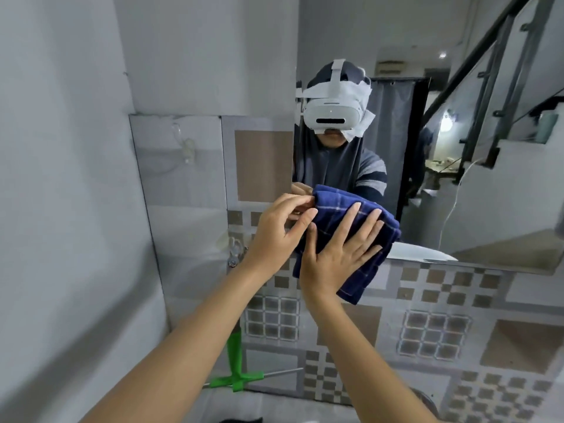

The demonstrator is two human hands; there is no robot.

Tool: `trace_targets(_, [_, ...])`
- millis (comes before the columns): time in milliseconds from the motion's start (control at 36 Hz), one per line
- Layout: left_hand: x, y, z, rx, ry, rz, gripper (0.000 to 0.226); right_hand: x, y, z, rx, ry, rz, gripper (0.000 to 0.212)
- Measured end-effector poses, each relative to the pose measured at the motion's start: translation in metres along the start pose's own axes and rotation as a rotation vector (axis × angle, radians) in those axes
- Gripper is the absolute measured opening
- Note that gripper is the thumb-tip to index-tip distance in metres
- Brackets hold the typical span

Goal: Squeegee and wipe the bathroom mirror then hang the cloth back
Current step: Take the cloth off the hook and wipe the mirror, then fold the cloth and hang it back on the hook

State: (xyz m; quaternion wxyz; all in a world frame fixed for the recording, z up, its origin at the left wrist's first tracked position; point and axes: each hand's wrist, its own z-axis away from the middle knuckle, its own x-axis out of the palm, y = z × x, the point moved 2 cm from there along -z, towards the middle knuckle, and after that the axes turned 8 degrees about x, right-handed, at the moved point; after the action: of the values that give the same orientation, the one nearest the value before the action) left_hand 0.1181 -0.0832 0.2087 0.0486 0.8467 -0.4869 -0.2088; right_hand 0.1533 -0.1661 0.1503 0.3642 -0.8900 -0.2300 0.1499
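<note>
A folded dark blue checked cloth is held up in front of the lower left corner of the mirror. My right hand lies flat on the cloth with fingers spread, pressing it from the front. My left hand pinches the cloth's upper left edge with thumb and fingertips. A green squeegee hangs head down on the tiled wall below my left forearm, its metal blade horizontal. The mirror reflects a person wearing a white headset.
A clear hook is stuck on the grey tile left of the mirror, and a second hook sits lower, just behind my left wrist. Patterned brown and grey tiles cover the wall under the mirror.
</note>
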Motion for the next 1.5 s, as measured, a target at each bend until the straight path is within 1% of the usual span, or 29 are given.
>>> trace_targets(194, [-0.004,-0.006,0.005,-0.119,0.124,0.005,0.023,0.003,-0.001,0.006,-0.060,-0.046,-0.007,0.072])
trace_targets(278, [-0.001,-0.003,0.006,-0.135,0.173,0.015,0.023,0.000,0.000,0.007,-0.075,-0.068,-0.011,0.071])
trace_targets(389, [0.003,0.003,0.006,-0.133,0.199,0.021,0.021,-0.004,0.000,0.006,-0.096,-0.117,-0.009,0.068])
trace_targets(472, [0.005,0.006,0.003,-0.095,0.191,-0.041,0.017,-0.007,0.001,0.006,-0.103,-0.159,0.006,0.068])
trace_targets(556, [0.002,0.008,-0.001,-0.109,0.184,-0.059,0.014,-0.015,0.001,0.006,-0.122,-0.199,-0.003,0.069])
trace_targets(806, [-0.025,0.024,0.000,-0.150,0.074,-0.051,0.017,-0.061,-0.002,0.010,-0.207,-0.284,-0.124,0.059])
trace_targets(889, [-0.037,0.033,0.002,-0.127,-0.004,-0.044,0.016,-0.076,-0.010,0.012,-0.258,-0.380,-0.204,0.057])
trace_targets(944, [-0.047,0.036,0.006,-0.107,-0.069,-0.052,0.017,-0.084,-0.017,0.013,-0.263,-0.500,-0.289,0.053])
trace_targets(1028, [-0.064,0.041,0.014,-0.096,-0.192,-0.058,0.018,-0.094,-0.027,0.017,-0.172,-0.741,-0.437,0.048])
trace_targets(1194, [-0.105,0.051,0.029,-0.128,-0.343,-0.078,0.019,-0.105,-0.044,0.034,-0.045,-1.052,-0.576,0.037])
trace_targets(1278, [-0.124,0.056,0.037,-0.167,-0.382,-0.086,0.020,-0.106,-0.051,0.044,-0.007,-1.104,-0.641,0.030])
trace_targets(1389, [-0.144,0.062,0.046,-0.200,-0.408,-0.116,0.019,-0.106,-0.062,0.050,0.085,-1.236,-0.747,0.018])
trace_targets(1444, [-0.153,0.062,0.052,-0.229,-0.406,-0.122,0.017,-0.107,-0.068,0.051,0.105,-1.272,-0.750,0.011])
trace_targets(1500, [-0.160,0.062,0.060,-0.267,-0.382,-0.120,0.015,-0.106,-0.075,0.052,0.081,-1.273,-0.701,0.010])
